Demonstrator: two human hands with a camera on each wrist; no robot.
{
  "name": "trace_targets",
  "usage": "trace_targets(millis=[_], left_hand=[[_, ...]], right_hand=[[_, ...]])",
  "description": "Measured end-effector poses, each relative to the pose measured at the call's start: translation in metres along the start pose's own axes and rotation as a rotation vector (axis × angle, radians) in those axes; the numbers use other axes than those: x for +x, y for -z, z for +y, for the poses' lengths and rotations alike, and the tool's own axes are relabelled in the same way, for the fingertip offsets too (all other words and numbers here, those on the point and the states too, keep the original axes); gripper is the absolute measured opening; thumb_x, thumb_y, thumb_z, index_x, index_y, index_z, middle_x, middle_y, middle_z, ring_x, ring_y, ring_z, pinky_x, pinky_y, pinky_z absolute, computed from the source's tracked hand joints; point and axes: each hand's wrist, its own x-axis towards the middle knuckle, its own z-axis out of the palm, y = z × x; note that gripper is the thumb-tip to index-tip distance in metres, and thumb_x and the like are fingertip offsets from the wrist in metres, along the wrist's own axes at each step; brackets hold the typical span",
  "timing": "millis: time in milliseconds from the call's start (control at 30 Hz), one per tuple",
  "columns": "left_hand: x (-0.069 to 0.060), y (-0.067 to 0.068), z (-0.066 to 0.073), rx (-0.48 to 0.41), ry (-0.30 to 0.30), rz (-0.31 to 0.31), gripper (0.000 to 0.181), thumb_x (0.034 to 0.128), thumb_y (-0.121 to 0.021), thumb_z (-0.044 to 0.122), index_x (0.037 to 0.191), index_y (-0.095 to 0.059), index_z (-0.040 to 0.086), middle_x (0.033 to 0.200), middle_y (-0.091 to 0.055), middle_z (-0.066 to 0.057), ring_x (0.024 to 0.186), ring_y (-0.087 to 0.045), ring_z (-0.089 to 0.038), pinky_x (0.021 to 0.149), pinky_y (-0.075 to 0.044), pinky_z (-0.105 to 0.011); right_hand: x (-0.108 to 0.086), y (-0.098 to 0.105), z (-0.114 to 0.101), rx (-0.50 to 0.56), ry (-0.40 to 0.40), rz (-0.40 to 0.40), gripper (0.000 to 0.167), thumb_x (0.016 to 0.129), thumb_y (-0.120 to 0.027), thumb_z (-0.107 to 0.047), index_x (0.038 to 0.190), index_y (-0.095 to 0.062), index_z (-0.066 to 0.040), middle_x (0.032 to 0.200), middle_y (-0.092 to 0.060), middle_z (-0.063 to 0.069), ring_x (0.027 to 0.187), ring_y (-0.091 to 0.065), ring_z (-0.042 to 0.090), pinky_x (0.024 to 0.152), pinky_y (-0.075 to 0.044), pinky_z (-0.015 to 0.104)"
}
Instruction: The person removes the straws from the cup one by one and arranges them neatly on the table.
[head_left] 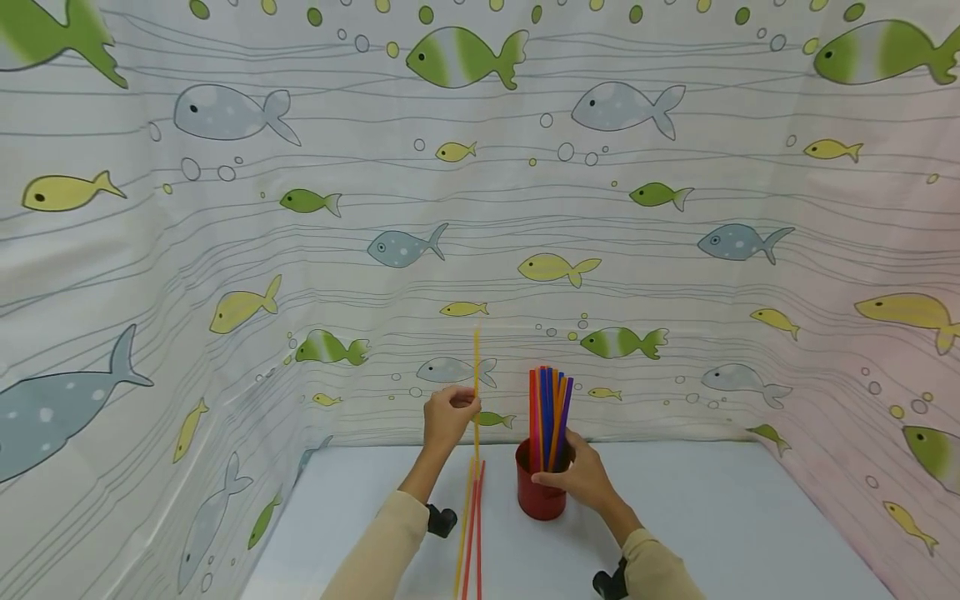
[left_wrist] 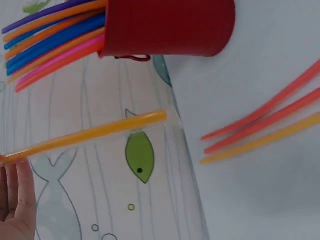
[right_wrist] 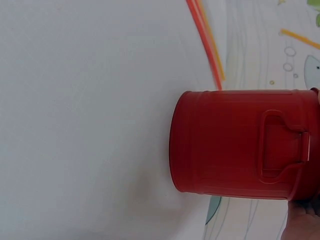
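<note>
Hands apart, my left hand [head_left: 452, 418] pinches a yellow straw [head_left: 477, 358] upright; at its four o'clock, my right hand [head_left: 587, 479] grips the red can [head_left: 540, 505], likely for steadiness.

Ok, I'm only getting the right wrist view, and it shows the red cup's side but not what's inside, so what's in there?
Observer: The head view shows a bunch of straws standing in the cup.
Operator: And what's holding up that yellow straw near my top right corner?
Observer: The left hand pinches it.
Operator: Right, and where do the loose straws lie relative to the person's arms?
Observer: On the table, between the left sleeve and the right sleeve.
</note>
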Motion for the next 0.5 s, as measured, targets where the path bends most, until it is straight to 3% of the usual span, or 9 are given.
trace_targets(millis=[167, 267, 500], left_hand=[[-0.014, 0.007, -0.019, 0.012, 0.074, -0.029, 0.012, 0.0787, -0.075, 0.003, 0.09, -0.073, -0.002, 0.076, -0.071, -0.006, 0.065, -0.067, -0.014, 0.055, -0.055, -0.02], [-0.022, 0.013, -0.027, 0.026, 0.16, -0.066, 0.012, 0.0814, -0.075, 0.004, 0.093, -0.074, -0.001, 0.08, -0.071, -0.008, 0.068, -0.069, -0.017, 0.057, -0.055, -0.02], [-0.038, 0.021, -0.051, 0.018, 0.255, -0.104, 0.015, 0.0835, -0.074, 0.004, 0.097, -0.073, -0.004, 0.084, -0.071, -0.011, 0.07, -0.07, -0.019, 0.06, -0.057, -0.023]], right_hand=[[-0.002, 0.0, 0.001, 0.003, 0.013, 0.002, 0.107, 0.066, -0.091, -0.034, 0.151, -0.033, -0.007, 0.138, -0.053, 0.013, 0.125, -0.051, 0.038, 0.095, -0.048, 0.054], [-0.002, 0.0, 0.001, -0.001, 0.013, 0.0, 0.107, 0.066, -0.091, -0.035, 0.151, -0.032, -0.007, 0.138, -0.053, 0.012, 0.125, -0.051, 0.037, 0.096, -0.047, 0.054], [0.0, 0.0, 0.0, -0.003, 0.01, -0.004, 0.108, 0.066, -0.091, -0.037, 0.151, -0.032, -0.008, 0.138, -0.053, 0.012, 0.125, -0.051, 0.036, 0.095, -0.048, 0.053]])
